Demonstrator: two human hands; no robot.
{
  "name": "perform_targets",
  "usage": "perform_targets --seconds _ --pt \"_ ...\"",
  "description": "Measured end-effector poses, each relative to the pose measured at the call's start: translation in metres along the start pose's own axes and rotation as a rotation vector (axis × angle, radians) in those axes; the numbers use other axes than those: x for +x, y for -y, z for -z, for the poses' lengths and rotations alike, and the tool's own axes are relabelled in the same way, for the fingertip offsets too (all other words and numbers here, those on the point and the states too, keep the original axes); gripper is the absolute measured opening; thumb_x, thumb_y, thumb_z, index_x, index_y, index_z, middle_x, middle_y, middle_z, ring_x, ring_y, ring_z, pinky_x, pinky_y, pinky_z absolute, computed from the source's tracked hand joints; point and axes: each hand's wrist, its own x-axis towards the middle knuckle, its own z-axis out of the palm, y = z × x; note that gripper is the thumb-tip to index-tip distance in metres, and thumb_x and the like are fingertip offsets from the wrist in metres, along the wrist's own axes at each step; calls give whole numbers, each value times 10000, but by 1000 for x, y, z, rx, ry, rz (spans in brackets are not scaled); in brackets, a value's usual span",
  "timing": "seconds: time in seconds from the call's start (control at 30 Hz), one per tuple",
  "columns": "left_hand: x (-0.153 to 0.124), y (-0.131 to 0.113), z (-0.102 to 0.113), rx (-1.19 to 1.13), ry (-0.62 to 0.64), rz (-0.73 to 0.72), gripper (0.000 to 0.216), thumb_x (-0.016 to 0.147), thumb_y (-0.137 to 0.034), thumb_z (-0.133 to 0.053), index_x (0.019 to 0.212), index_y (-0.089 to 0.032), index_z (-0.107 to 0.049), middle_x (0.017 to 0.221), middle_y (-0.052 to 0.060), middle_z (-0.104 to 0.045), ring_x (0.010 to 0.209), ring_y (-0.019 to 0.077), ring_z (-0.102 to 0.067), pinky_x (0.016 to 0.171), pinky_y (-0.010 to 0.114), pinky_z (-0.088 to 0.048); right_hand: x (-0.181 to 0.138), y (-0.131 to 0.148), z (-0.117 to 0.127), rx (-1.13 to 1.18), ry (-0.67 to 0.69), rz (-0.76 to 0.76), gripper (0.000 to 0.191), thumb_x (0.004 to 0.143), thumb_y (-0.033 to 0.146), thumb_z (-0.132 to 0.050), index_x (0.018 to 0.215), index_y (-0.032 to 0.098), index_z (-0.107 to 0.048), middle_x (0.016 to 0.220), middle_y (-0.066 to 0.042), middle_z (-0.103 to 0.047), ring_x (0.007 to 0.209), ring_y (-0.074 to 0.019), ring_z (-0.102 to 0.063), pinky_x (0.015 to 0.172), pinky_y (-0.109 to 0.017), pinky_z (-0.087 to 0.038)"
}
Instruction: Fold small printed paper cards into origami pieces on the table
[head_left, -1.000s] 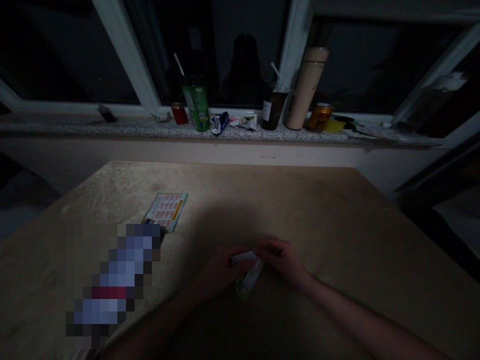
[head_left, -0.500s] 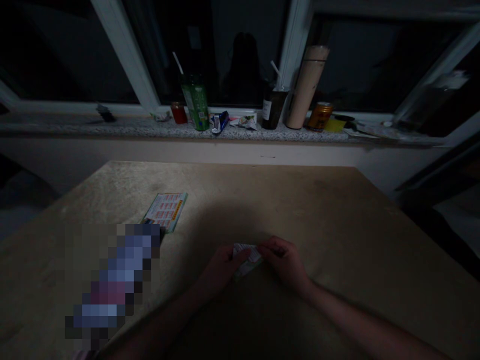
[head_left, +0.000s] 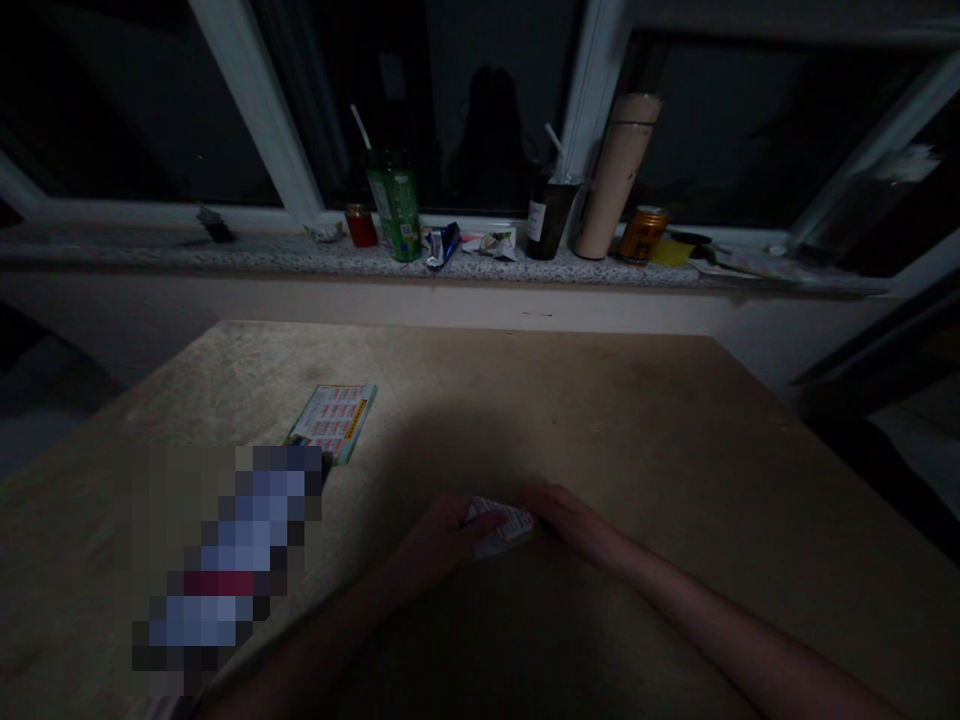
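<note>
A small folded printed paper (head_left: pixel 504 526) lies on the wooden table (head_left: pixel 600 420) close to me, in dim light. My left hand (head_left: pixel 442 538) holds its left side, fingers curled over it. My right hand (head_left: pixel 576 522) rests at its right edge, fingers pressed low on it against the table. Most of the paper is hidden between the two hands.
A printed card (head_left: pixel 334 421) lies flat at the left of the table, next to a blurred-out patch. On the stone windowsill (head_left: pixel 225 255) behind stand a green cup with a straw (head_left: pixel 394 208), a dark cup (head_left: pixel 546 215), a tall beige bottle (head_left: pixel 611 180), cans and wrappers.
The paper, held slightly up and hanging a second ago, now lies flatter on the table. Both hands have lowered, and the right hand has flattened out.
</note>
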Motion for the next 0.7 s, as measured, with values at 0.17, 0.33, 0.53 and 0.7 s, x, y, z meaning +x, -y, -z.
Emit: perform_targets --seconds 0.17,0.33,0.53,0.7 --pt "1 -2 -1 -21 5 2 393 821 -474 -490 730 -134 -665 590 -16 -545 534 126 -462 491 209 -302 -3 2 5 -84 183 -28 415 828 558 -503 637 193 -547 548 37 -439 470 -90 -370 421 -204 -272" --pt "2 -1 -1 -23 -12 3 391 809 -491 -503 702 -145 -649 580 -31 -508 539 121 -437 494 210 -290 -2 -3 5 -293 148 81 359 879 462 -476 660 186 -546 585 31 -428 531 -102 -387 451 -205 -281" --pt "4 -1 0 -12 -38 0 373 808 -472 -501 716 -141 -646 577 -34 -490 548 122 -425 497 210 -288 -5 -2 -3 -495 61 263 351 918 376 -432 631 184 -499 613 24 -433 581 -111 -397 535 -229 -311" --pt "4 -1 0 3 -65 -12 347 810 -458 -520 733 -148 -654 621 -27 -529 583 126 -448 510 205 -302 -6 0 -7 -508 15 322 384 920 387 -426 595 188 -471 585 30 -403 555 -107 -374 511 -235 -292"
